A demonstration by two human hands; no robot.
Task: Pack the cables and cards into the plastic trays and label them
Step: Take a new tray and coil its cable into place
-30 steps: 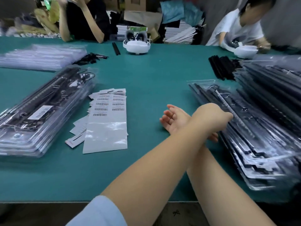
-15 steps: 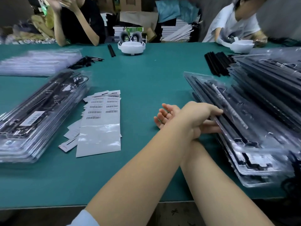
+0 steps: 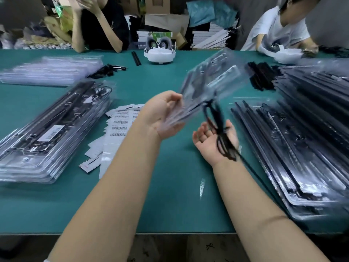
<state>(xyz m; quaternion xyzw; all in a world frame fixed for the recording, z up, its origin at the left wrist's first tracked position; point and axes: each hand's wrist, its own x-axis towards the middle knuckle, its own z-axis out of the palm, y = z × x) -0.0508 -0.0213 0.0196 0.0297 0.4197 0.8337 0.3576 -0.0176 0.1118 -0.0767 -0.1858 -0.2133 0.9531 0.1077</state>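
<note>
since a moment ago both arms have uncrossed, and a clear plastic tray (image 3: 211, 86) has come off the right-hand stack and is now lifted above the green worktop (image 3: 170, 201). left hand (image 3: 162, 114) pinches the tray's near end, thumb on top and fingers underneath, with the tray tilting up and away toward the far right; it is motion-blurred, so its contents cannot be made out. right hand (image 3: 213, 142) sits just below and to the right, palm up, fingers loosely spread, with a black cable (image 3: 221, 137) dangling from the tray and draped across the palm; the cable's thin tail trails down past the wrist.

right of the hands, a tall stack of filled trays (image 3: 302, 148) lies along the worktop edge, with a bundle of loose black cables (image 3: 262, 76) beyond it. left of the hands, a sheet of barcode labels (image 3: 119, 125) lies flat, with small cards (image 3: 90, 161) spilling out beside it. further left is a second stack of closed trays (image 3: 51, 133), the top one bearing a barcode label, and behind it a pile of empty clear trays (image 3: 51, 70).

at the far edge sits a white headset (image 3: 159, 53). two other people sit across the worktop.
</note>
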